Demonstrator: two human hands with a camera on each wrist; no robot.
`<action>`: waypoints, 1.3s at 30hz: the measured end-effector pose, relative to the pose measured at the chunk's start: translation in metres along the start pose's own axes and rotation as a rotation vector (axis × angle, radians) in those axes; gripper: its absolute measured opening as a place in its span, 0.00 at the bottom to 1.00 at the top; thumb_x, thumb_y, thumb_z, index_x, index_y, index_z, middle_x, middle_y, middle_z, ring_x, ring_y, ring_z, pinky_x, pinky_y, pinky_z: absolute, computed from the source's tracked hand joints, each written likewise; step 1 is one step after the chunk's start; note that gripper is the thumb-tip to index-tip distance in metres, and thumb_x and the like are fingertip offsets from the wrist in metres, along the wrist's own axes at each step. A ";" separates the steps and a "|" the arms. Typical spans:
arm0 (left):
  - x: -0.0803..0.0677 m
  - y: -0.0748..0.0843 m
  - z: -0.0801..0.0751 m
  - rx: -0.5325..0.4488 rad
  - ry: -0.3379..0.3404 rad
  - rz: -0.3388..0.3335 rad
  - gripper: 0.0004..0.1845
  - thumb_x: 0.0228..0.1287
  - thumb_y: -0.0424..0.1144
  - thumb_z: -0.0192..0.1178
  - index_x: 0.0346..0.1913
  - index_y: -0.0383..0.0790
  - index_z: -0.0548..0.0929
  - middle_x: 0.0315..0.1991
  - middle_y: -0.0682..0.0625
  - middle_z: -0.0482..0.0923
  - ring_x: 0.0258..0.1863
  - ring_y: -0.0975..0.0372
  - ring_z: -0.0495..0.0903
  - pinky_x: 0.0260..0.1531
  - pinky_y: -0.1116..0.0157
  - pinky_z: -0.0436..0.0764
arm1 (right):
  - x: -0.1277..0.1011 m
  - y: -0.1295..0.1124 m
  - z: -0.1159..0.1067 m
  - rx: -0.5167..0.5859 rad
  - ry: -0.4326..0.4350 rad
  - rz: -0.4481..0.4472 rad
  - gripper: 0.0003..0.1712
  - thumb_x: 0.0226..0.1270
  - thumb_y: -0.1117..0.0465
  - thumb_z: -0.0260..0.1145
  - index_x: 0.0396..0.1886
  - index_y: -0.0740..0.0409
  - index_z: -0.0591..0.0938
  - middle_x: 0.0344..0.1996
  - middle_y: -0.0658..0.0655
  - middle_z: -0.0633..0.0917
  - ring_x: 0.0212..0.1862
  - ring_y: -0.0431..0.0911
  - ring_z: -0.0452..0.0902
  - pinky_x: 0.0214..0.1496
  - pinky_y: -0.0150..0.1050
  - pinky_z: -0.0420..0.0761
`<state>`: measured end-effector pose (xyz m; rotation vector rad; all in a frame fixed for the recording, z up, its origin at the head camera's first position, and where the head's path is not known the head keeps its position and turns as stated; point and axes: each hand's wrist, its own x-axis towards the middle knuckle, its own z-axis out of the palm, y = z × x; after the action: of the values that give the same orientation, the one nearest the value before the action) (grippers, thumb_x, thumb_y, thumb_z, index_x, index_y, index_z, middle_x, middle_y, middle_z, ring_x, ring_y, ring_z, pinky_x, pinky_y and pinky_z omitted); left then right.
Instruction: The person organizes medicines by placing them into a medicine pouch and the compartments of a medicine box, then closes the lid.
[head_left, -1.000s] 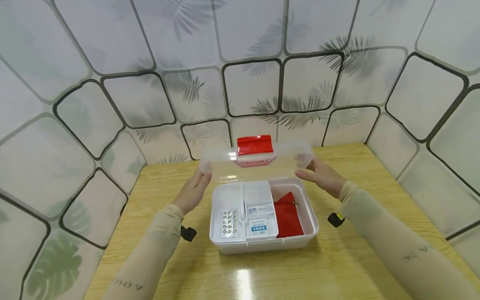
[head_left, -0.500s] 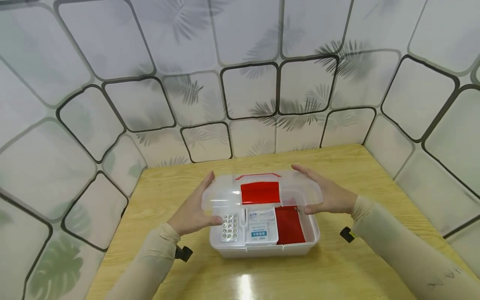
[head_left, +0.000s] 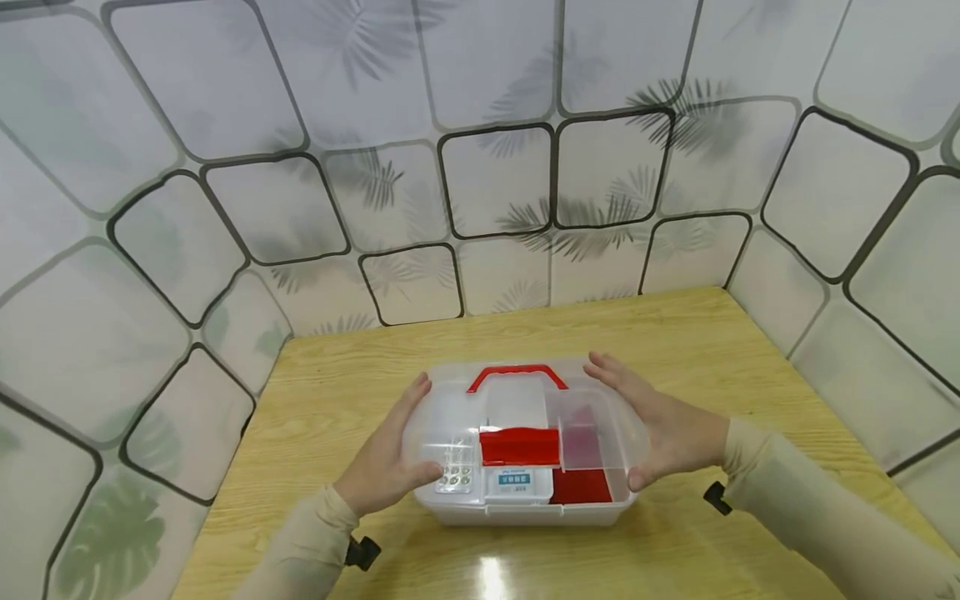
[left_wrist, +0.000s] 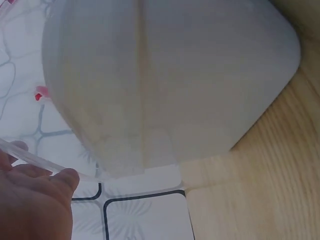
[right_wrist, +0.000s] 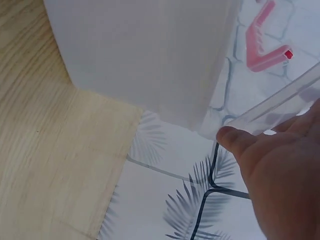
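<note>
A white plastic first-aid box (head_left: 551, 516) sits on the table, its clear lid (head_left: 450, 400) hinged partly down over it. The lid carries a red handle (head_left: 517, 368) on top and a red latch (head_left: 520, 447) at its front edge. My left hand (head_left: 386, 462) holds the lid's left end, thumb at the front edge. At the opposite end my right hand (head_left: 678, 429) grips the lid the same way. Both wrist views show fingers around the lid's edge. Below the lid lie a blister pack of pills (head_left: 454, 479), an alcohol pad packet (head_left: 514, 480) and a red pouch (head_left: 581, 487).
The wooden table (head_left: 337, 375) extends around the box. A patterned wall covering (head_left: 495, 183) rises behind the table and along both sides. Small black wrist devices show below each sleeve.
The lid has swung from nearly upright at the back down and forward over the box. Both hands came down with it, and their thumbs now lie at its front edge.
</note>
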<state>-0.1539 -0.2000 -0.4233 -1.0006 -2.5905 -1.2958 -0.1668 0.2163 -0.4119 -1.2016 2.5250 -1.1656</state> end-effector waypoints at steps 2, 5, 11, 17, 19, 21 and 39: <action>-0.004 -0.001 0.003 0.025 0.013 0.010 0.55 0.53 0.65 0.65 0.76 0.43 0.49 0.76 0.45 0.46 0.72 0.45 0.52 0.61 0.40 0.60 | -0.002 -0.001 0.004 -0.035 0.012 -0.006 0.75 0.34 0.39 0.80 0.77 0.52 0.46 0.77 0.54 0.41 0.76 0.55 0.31 0.56 0.74 0.61; -0.008 -0.003 0.006 0.062 0.019 0.024 0.56 0.53 0.66 0.64 0.76 0.43 0.48 0.76 0.45 0.45 0.72 0.45 0.51 0.62 0.40 0.60 | -0.003 -0.002 0.010 -0.101 0.019 -0.007 0.74 0.34 0.38 0.80 0.77 0.52 0.46 0.77 0.54 0.40 0.76 0.55 0.31 0.55 0.74 0.61; -0.011 -0.007 0.012 0.123 0.032 0.022 0.57 0.51 0.61 0.69 0.76 0.44 0.47 0.77 0.46 0.42 0.73 0.47 0.50 0.63 0.41 0.59 | 0.001 0.003 0.014 -0.218 0.048 -0.064 0.72 0.37 0.37 0.78 0.77 0.55 0.49 0.76 0.61 0.43 0.75 0.59 0.33 0.54 0.75 0.62; -0.006 -0.014 0.017 0.156 0.051 -0.013 0.57 0.50 0.56 0.71 0.76 0.45 0.47 0.77 0.48 0.41 0.73 0.49 0.50 0.63 0.43 0.60 | 0.009 0.010 0.012 -0.266 0.039 -0.041 0.71 0.40 0.35 0.77 0.77 0.55 0.48 0.76 0.62 0.43 0.75 0.59 0.34 0.57 0.72 0.62; -0.002 -0.017 0.018 0.157 0.054 -0.018 0.57 0.50 0.55 0.71 0.76 0.43 0.47 0.77 0.47 0.41 0.73 0.48 0.50 0.63 0.43 0.60 | 0.012 0.014 0.010 -0.275 0.036 -0.022 0.70 0.41 0.35 0.76 0.77 0.54 0.48 0.76 0.62 0.43 0.75 0.59 0.35 0.57 0.71 0.63; 0.004 -0.019 0.019 0.154 0.058 -0.026 0.56 0.51 0.54 0.71 0.76 0.43 0.48 0.77 0.47 0.41 0.73 0.47 0.51 0.63 0.43 0.61 | 0.017 0.019 0.007 -0.274 0.039 -0.002 0.69 0.42 0.35 0.76 0.77 0.52 0.48 0.76 0.61 0.43 0.75 0.59 0.36 0.58 0.69 0.64; 0.062 -0.059 0.015 0.184 0.067 -0.163 0.55 0.55 0.59 0.67 0.77 0.50 0.43 0.77 0.56 0.36 0.74 0.52 0.49 0.65 0.47 0.60 | 0.068 0.068 -0.018 -0.203 0.041 0.186 0.67 0.44 0.36 0.76 0.77 0.45 0.45 0.76 0.58 0.37 0.74 0.61 0.41 0.63 0.64 0.63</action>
<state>-0.2339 -0.1820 -0.4521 -0.7178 -2.7265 -1.0754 -0.2617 0.2055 -0.4317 -0.9625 2.7700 -0.9202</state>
